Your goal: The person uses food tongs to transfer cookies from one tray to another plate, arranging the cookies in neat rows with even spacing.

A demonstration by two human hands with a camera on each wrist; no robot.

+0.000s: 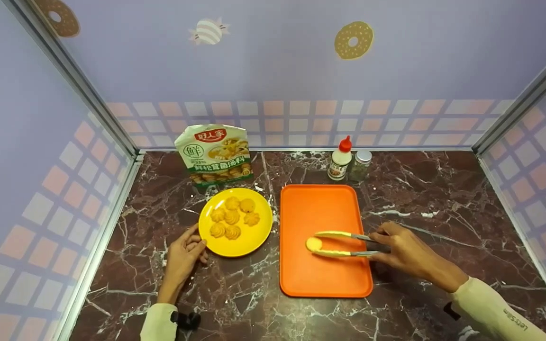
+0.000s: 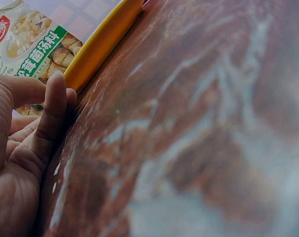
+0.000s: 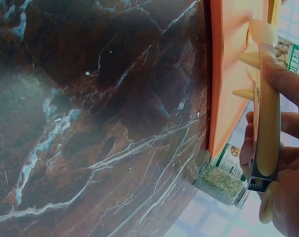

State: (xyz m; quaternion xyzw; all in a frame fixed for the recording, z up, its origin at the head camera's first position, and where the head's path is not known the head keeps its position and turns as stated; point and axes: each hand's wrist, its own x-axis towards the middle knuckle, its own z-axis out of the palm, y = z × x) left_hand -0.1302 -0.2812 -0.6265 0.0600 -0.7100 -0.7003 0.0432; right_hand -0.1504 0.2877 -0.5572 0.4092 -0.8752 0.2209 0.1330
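**On the orange tray: one cookie between the tongs**

Near the middle of the orange tray (image 1: 323,208), slightly toward its left edge, one pale yellow cookie (image 1: 313,244) sits between the two tips of the tongs (image 1: 344,244). Whether the tips press it or only flank it cannot be told. The right hand (image 1: 403,253) grips the tongs' handle end, fingers curled round both arms, just over the tray's right edge.

One yellow plate (image 1: 254,237) lies just left of the tray, close but apart from it, carrying six swirled cookies (image 1: 232,217). The left hand (image 1: 183,255) rests on the counter at the plate's front-left rim, fingers loosely bent and touching the rim, holding nothing.

Along the counter's back edge stand one soup-mix packet (image 1: 214,154) behind the plate, and behind the tray's far right corner one red-capped squeeze bottle (image 1: 340,158) and one spice jar (image 1: 360,165), side by side.

Bare counter shows right of the tray, toward the right wall, and along the front edge. The counter (image 1: 443,199) is dark red-brown marble with white veins, enclosed on three sides by lilac walls printed with doughnuts, sweets and a checked band.
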